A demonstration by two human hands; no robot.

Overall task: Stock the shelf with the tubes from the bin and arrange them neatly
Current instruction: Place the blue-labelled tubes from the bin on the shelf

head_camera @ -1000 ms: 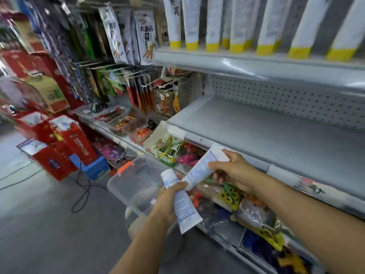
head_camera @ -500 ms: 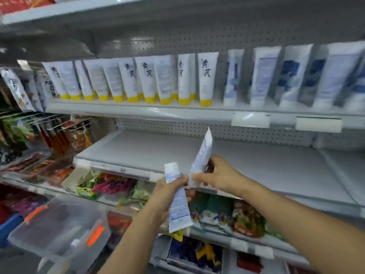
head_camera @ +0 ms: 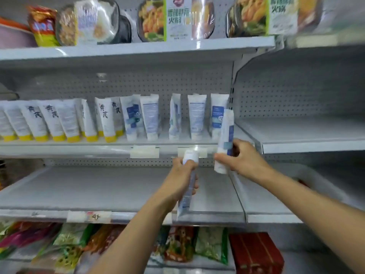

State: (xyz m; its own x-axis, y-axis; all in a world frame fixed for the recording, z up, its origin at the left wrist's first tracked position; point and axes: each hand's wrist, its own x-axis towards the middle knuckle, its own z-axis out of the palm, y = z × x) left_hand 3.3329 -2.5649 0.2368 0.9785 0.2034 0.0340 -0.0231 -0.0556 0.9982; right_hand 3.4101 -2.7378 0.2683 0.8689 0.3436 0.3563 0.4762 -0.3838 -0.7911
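Note:
My left hand grips a white and blue tube, cap end up and flat crimped end pointing down. My right hand holds a second white and blue tube almost upright, cap down, raised just in front of the right end of the tube shelf. On that shelf stand several white tubes with yellow caps at the left and several white and blue tubes at the right, with a gap between two of them. The bin is out of view.
A bare grey shelf lies below the tube shelf, under my hands. Packaged meals fill the top shelf. Snack bags and a red box sit on the lowest shelf. Bare shelves of the neighbouring unit stand at the right.
My view has swung up and right from the bin and the lower shelves to the tube shelf. Both hands have risen with their tubes, and the right one now reaches the tube row.

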